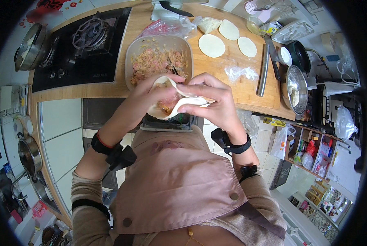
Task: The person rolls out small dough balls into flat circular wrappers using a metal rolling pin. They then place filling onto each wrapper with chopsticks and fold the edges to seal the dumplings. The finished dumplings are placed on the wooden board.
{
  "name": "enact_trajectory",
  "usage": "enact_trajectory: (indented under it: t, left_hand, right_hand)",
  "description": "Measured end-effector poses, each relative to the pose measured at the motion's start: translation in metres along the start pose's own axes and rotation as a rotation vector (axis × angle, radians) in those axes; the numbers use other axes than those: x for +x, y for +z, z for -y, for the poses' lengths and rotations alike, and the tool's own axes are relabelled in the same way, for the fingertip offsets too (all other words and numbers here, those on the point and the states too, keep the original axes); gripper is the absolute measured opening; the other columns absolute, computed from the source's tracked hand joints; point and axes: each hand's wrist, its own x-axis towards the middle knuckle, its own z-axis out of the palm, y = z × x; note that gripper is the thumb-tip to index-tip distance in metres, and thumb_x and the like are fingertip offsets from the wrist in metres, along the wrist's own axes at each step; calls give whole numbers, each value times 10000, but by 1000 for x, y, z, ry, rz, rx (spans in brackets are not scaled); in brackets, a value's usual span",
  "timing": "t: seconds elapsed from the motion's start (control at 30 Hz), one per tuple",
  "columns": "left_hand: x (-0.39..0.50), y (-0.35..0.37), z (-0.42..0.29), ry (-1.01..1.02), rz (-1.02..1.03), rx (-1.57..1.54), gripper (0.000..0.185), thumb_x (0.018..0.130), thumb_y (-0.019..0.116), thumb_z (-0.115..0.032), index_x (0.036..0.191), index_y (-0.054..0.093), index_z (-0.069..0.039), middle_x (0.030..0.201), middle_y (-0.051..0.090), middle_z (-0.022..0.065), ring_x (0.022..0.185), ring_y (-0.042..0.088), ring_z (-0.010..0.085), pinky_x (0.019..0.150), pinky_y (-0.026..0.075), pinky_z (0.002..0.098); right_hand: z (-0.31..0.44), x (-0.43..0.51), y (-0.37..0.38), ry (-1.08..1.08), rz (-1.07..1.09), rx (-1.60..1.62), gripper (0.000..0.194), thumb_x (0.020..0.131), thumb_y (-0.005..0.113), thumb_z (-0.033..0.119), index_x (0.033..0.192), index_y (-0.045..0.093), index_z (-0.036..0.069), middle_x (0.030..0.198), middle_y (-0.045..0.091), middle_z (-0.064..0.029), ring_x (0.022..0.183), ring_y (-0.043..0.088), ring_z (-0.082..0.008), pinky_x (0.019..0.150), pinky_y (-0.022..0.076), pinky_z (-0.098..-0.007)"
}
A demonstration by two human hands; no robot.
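My left hand [146, 93] cradles a round dough wrapper [191, 101] from the left, its thumb pressing into the meat filling [168, 104] inside. At the wrapper's right edge, my right hand [217, 97] pinches the dough between thumb and fingers, folding the rim together there. The left part still gapes open. Just beyond my hands sits a square plastic tub [128, 66] of minced filling [151, 60], with a dark utensil stuck in its right side. Three flat dough rounds, one of them the nearest large round [211, 45], lie on the wooden board [208, 69].
Flour [241, 73], a metal rolling pin [263, 70] and a knife [275, 66] are on the board's right side. A steel bowl [295, 89] holding dough stands at its right edge. To the left is a gas hob [103, 61] with a steel pot [32, 47] beside it.
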Motion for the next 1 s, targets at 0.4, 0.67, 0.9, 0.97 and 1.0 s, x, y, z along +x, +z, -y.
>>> enact_trajectory:
  t: [0.4, 0.67, 0.9, 0.97, 1.0]
  left_hand:
    - [-12, 6, -10, -89, 34, -1, 331, 976, 520, -201, 1279, 569, -76, 1232, 588, 26, 1026, 610, 114, 669, 588, 263]
    - [-11, 8, -13, -93, 18, 36, 327, 914, 614, -164, 1214, 594, -35, 1141, 624, 44, 975, 604, 96, 715, 565, 248]
    - [-6, 9, -7, 64, -5, 191, 367, 889, 591, -87, 1248, 570, -12, 1113, 641, 78, 995, 627, 148, 769, 567, 310]
    - [-8, 9, -7, 25, 1, 143, 415, 901, 574, -84, 1307, 527, -11, 1182, 617, 91, 1065, 603, 161, 828, 551, 321]
    - [-9, 8, -7, 2, 1, 127, 439, 907, 566, -82, 1336, 505, -10, 1216, 605, 97, 1100, 591, 167, 857, 543, 326]
  right_hand:
    - [-3, -6, -1, -37, -31, 87, 177, 754, 756, 16, 925, 766, 64, 892, 663, -58, 822, 641, -159, 699, 510, -271]
    - [0, -6, -1, -30, -61, 83, 182, 757, 759, 21, 935, 765, 59, 887, 664, -55, 819, 645, -162, 710, 516, -271]
    - [1, -8, -1, -20, -6, 30, 201, 757, 768, 39, 956, 759, 56, 890, 655, -55, 805, 640, -166, 706, 514, -277]
    - [0, -9, -2, -36, 17, -13, 211, 754, 776, 55, 963, 758, 61, 899, 650, -53, 803, 637, -167, 702, 510, -280]
    - [-1, -9, -3, -37, 28, -34, 216, 752, 780, 64, 967, 758, 64, 903, 648, -52, 802, 636, -168, 700, 509, -281]
